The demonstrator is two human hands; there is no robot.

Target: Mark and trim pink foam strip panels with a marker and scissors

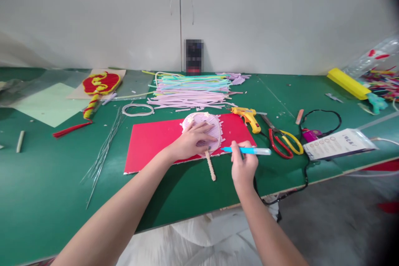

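Note:
My left hand [196,139] lies with spread fingers on a round pale-lilac fan [215,131], pressing it against a red sheet [152,137]. Short lilac stubs stick out along the fan's right edge, and its beige handle [211,168] points toward me past the sheet. In my right hand [245,166] is a light-blue pen [249,150], pinched between thumb and fingers. The pen's tip points left, close to the lower right of the fan; whether it touches the sheet I cannot tell.
Beyond the sheet lies a pile of pastel pipe cleaners [193,89]. To the right are a yellow glue gun [249,118], scissors [282,141] and a white box [339,144]. On the left are thin wires [106,149] and a red-and-yellow fan [101,83].

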